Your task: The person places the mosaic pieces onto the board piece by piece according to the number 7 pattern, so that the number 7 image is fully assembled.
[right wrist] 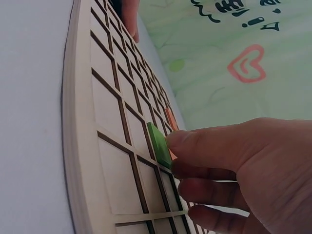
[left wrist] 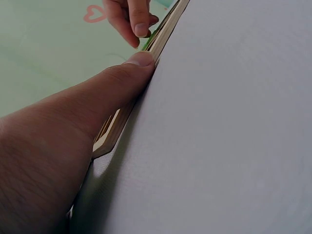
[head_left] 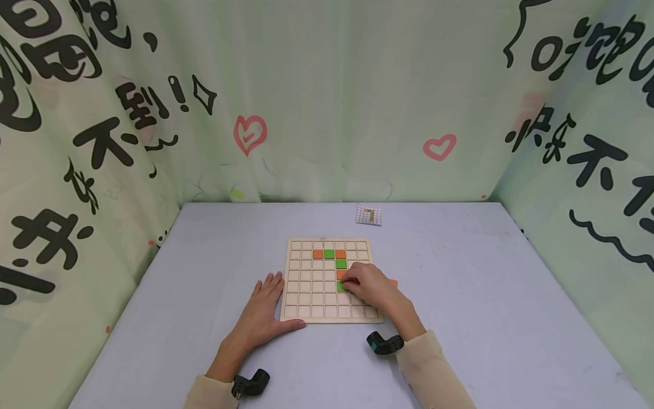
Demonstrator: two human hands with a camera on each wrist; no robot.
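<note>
A wooden grid board lies on the table, with a line of orange and green square tiles set in its cells. My right hand is over the board's right half, thumb and fingers bent at a green tile. In the right wrist view the thumb tip is against that tile's edge, and an orange tile shows just behind it. My left hand rests along the board's left side, its fingers straight. Its thumb lies on the board's front edge, as the left wrist view also shows.
At the back of the table lies a small card printed with a grid and a coloured pattern. An orange piece peeks out right of the board, partly hidden by the right hand. Curtains with black writing surround the white table.
</note>
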